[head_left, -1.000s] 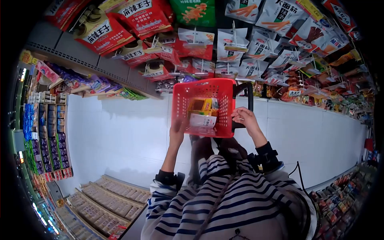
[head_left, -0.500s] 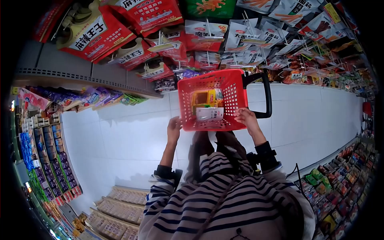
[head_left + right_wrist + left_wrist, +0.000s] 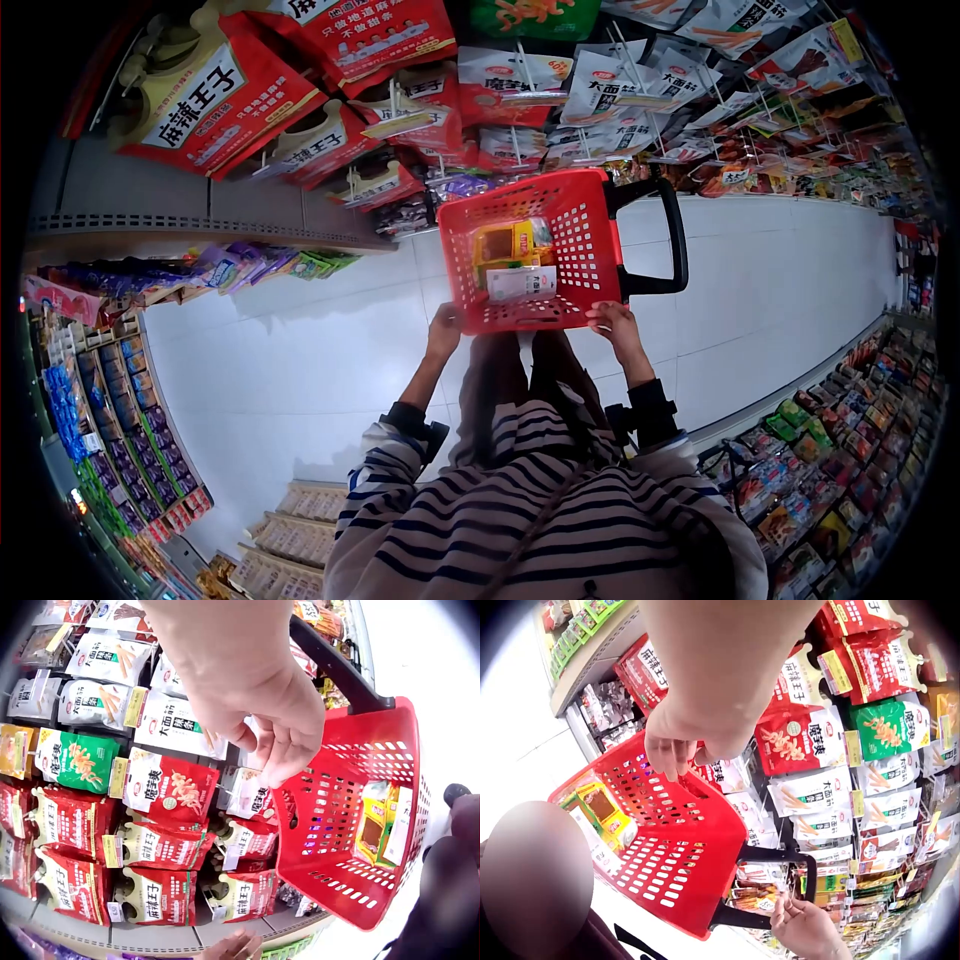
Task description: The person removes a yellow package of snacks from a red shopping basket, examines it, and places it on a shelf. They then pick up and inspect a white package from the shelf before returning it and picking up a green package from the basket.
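Nearest the head camera is the person's striped knit sleeve and torso (image 3: 520, 510), soft navy-and-white fabric, from which both forearms reach forward to a red perforated plastic shopping basket (image 3: 575, 255) held above the pale tiled floor (image 3: 290, 350).

The left hand (image 3: 443, 332) sits at the basket's near left corner, the right hand (image 3: 615, 322) at its near right corner, so the basket lies straight ahead of both sets of fingers, about equally near each hand. Its long axis runs away from the person, toward the shelving. In the left wrist view the left fingers (image 3: 676, 759) curl down over the red rim. In the right wrist view the right fingers (image 3: 289, 754) bend down at the rim, but whether they actually clasp it I cannot tell.

From the basket's right side a black, smooth, bent tubular handle (image 3: 672, 235) juts out, untouched by either hand. Inside the basket lie a yellow boxy carton (image 3: 502, 243) and, nearer the person, a flat white packet (image 3: 521, 283).

Beyond the basket hang glossy red snack bags (image 3: 330, 140) and white crinkled packets (image 3: 610, 75) on metal pegs, with a green bag (image 3: 75, 759) among them.
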`<state>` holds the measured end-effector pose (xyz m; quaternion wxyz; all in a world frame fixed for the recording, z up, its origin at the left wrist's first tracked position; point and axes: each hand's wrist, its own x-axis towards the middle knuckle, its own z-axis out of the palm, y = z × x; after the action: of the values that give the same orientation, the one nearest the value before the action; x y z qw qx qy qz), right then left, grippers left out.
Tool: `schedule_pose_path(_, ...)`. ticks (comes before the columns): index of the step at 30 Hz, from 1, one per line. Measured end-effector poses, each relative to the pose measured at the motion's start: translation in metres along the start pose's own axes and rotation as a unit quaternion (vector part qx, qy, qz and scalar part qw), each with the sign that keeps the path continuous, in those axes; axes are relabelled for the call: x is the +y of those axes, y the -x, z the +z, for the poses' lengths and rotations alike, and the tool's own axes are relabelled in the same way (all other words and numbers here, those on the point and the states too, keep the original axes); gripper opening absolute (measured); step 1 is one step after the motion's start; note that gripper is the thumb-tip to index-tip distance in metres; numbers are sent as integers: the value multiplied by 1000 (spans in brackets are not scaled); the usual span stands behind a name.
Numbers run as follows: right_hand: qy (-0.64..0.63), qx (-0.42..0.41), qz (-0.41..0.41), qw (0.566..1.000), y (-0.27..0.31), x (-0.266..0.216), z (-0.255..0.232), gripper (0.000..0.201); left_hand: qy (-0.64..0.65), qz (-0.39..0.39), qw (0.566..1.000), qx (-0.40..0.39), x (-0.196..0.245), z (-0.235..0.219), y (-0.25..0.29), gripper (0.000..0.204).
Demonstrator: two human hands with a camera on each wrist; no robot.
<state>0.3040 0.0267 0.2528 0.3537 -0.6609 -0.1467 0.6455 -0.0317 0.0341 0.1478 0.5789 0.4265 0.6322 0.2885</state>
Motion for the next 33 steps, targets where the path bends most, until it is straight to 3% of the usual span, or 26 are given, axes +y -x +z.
schedule_pose_path(3,-15,16,10,1000,-6,10,-4,19,-51,32,998,12,-32,20,-13,16)
schedule_pose_path(7,-3,8,35,999,-21,18,-8,21,-122,2,992,-16,-17,45,-11,15)
schedule_pose_path(10,-10,14,45,999,-42,27,-12,21,-192,52,979,-55,-29,64,-24,16)
schedule_pose_path(15,-21,8,53,998,-93,41,-16,21,-230,48,967,-100,-40,94,-60,24)
schedule_pose_path(18,-43,-6,37,998,-125,39,-12,20,-284,-8,951,-124,-77,117,-100,22)
schedule_pose_path(19,-29,-6,38,999,-136,39,-11,20,-167,48,979,-111,-85,123,-108,21)
schedule_pose_path(22,-37,-17,28,999,-171,43,-9,20,-282,53,948,-137,-118,144,-148,19)
schedule_pose_path(23,-33,-21,23,999,-181,46,-9,20,-350,142,917,-126,-141,151,-164,19)
schedule_pose_path(24,-34,-21,24,999,-191,49,-10,20,-367,150,906,-148,-164,156,-175,20)
schedule_pose_path(27,-40,-15,23,999,-219,59,-15,20,-422,197,855,-227,-170,167,-207,23)
schedule_pose_path(30,-48,-5,41,998,-241,66,-19,20,-379,84,895,-222,-218,201,-250,24)
schedule_pose_path(33,-60,-4,28,998,-259,69,-20,19,-425,77,874,-224,-233,223,-275,23)
